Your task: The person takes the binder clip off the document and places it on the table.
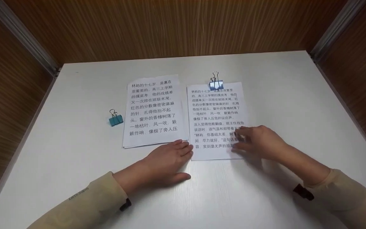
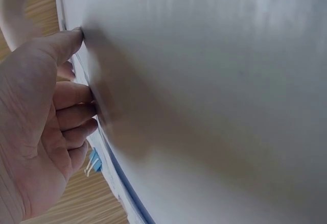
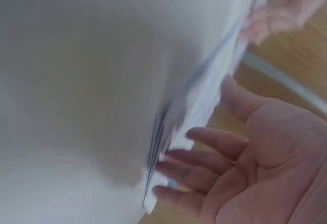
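Two stacks of printed paper lie side by side on a white table. Near the bottom right corner of the left paper stack (image 1: 152, 111), my left hand (image 1: 162, 165) touches down with its fingers extended and the thumb apart. Over the lower right part of the right paper stack (image 1: 214, 111) is my right hand (image 1: 262, 143), its fingers spread and slightly blurred. In the right wrist view, that hand (image 3: 255, 157) has loose fingers beside the sheet edges (image 3: 204, 96), which are slightly fanned. A shiny blue binder clip (image 1: 216, 85) sits on the right stack's top edge.
A teal binder clip (image 1: 116, 120) lies left of the left stack, on the white table (image 1: 75, 136). Wood-grain panels (image 1: 170, 28) enclose the table at the back and both sides, with metal strips (image 1: 335, 24) at the corners.
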Demonstrator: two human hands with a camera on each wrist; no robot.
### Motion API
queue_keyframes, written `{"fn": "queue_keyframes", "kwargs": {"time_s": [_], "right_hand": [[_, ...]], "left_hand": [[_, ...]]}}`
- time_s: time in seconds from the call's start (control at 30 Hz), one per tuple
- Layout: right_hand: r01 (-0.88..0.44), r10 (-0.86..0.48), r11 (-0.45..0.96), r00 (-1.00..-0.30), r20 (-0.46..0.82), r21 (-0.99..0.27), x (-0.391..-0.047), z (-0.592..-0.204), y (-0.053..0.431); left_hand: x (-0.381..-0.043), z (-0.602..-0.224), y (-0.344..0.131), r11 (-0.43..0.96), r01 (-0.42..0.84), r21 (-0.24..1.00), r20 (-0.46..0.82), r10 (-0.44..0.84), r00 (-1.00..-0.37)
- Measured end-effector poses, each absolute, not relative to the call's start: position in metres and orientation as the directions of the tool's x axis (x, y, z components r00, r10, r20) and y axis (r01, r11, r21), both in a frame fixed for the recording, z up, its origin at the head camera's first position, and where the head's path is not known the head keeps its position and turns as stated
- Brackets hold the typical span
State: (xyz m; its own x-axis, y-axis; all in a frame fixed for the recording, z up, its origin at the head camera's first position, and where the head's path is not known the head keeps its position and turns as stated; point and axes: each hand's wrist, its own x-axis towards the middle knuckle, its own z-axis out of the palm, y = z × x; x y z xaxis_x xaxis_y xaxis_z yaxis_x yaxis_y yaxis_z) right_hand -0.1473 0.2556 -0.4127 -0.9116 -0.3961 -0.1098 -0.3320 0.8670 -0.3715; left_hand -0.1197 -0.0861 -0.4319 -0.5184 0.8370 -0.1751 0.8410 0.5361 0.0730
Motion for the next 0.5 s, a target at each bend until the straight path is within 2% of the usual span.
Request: {"fn": "queue_keyframes", "kwargs": {"time_s": [0.17,0.37,0.5], "right_hand": [[-0.153,-0.239,0.858,-0.964,-0.118,-0.49,-0.18,-0.394,0.279],[-0.131,-0.174,0.804,-0.985,-0.02,-0.579,-0.235,-0.387,0.306],[-0.06,-0.131,0.754,-0.99,-0.06,-0.654,-0.266,-0.393,0.316]], "left_hand": [[-0.12,-0.433,-0.085,0.537,0.841,0.072,-0.186,0.835,-0.517],[-0.121,-0.432,-0.086,0.541,0.838,0.079,-0.188,0.833,-0.52],[-0.12,-0.432,-0.086,0.549,0.831,0.089,-0.192,0.828,-0.527]]}}
